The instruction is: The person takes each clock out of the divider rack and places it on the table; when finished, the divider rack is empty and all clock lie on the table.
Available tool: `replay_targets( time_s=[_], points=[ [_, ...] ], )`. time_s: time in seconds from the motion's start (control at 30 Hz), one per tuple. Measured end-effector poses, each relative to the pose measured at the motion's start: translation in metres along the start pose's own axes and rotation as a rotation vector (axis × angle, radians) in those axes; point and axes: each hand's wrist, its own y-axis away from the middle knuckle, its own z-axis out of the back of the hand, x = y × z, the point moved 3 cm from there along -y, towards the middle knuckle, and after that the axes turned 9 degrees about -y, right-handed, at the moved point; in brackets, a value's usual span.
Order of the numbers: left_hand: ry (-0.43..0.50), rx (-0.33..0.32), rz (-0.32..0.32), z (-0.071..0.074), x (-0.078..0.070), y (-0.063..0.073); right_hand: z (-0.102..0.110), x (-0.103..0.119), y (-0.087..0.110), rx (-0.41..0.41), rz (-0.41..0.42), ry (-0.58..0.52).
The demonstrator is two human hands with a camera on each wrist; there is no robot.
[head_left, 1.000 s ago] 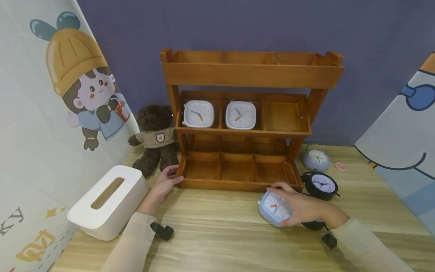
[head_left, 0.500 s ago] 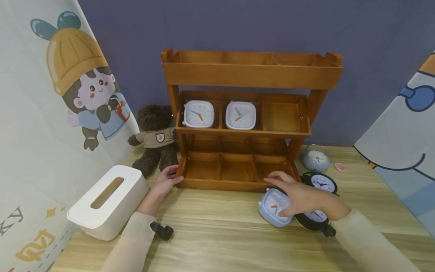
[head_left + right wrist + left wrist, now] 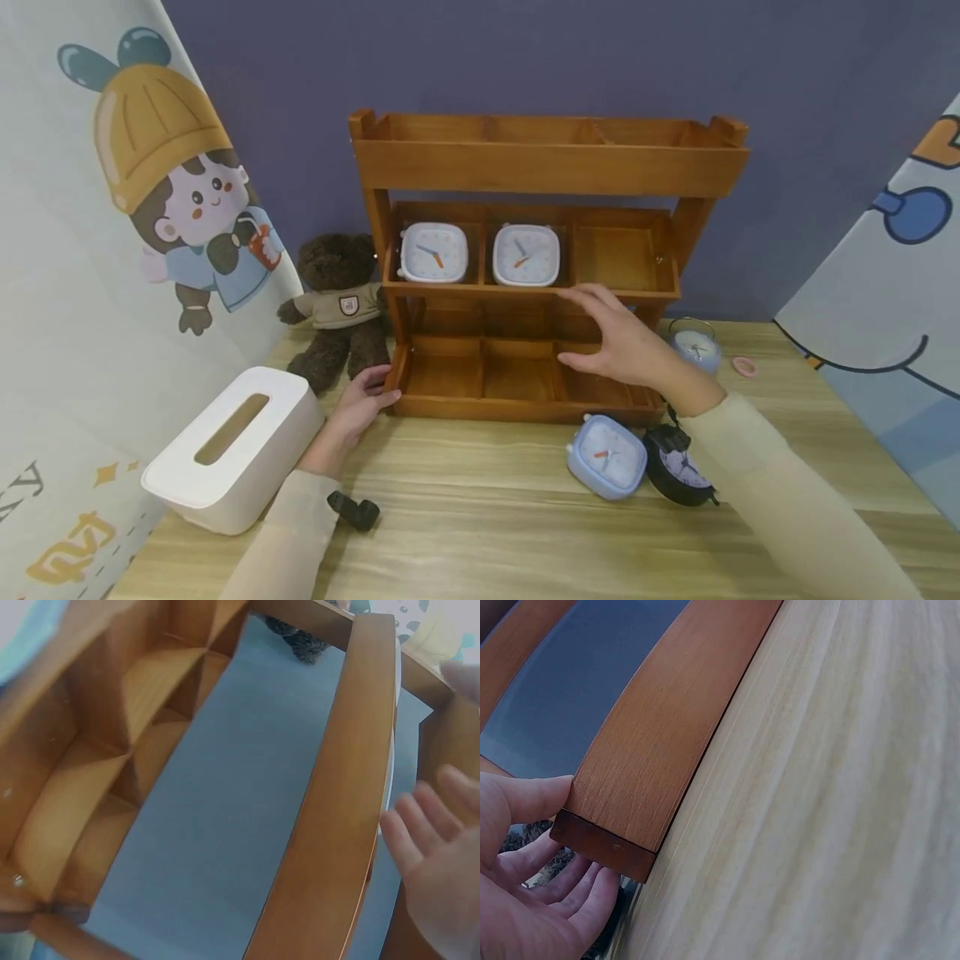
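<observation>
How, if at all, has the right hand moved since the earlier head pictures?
Yes, upward in view: against the wooden rack, the right hand rose from the bottom tier's front edge toward the middle tier's.

Brown teddy bear (image 3: 341,310) behind slotted white box (image 3: 258,450); pink ring (image 3: 745,375) at right.

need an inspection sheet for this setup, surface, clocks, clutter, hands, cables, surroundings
Surface: wood-grain table.
Job's things: wooden rack upright; two white clocks in its middle tier, left and centre compartments; blue clock on the table before it; black clock partly hidden by the right sleeve; round handled clock by the rack's right side.
Clutter: white tissue box, brown teddy bear, pink ring.
Hands: left hand grips the rack's lower left end; right hand, fingers apart, holds nothing.
Cables: nothing seen.
Surroundings: dark backdrop, cartoon-printed panels either side.
</observation>
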Motion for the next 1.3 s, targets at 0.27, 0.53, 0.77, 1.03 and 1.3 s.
replay_targets(
  time_s=[0.27, 0.53, 0.77, 1.03, 1.3],
  points=[
    [-0.004, -0.002, 0.003, 0.0, 0.0, 0.0, 0.002, 0.006, -0.043, -0.169, -0.093, -0.024],
    [-0.003, -0.008, 0.001, 0.0, 0.001, 0.0, -0.01, 0.01, -0.071, -0.262, -0.14, -0.005],
    [-0.008, -0.011, 0.001, 0.0, 0.002, -0.001, -0.02, 0.012, -0.084, -0.353, -0.184, -0.028],
    [0.001, -0.018, -0.005, -0.001, 0.005, -0.002, -0.024, 0.012, -0.094, -0.37, -0.3, -0.087],
    [0.002, -0.002, 0.007, 0.0, 0.005, -0.003, -0.023, 0.011, -0.106, -0.331, -0.359, 0.007]
  ],
)
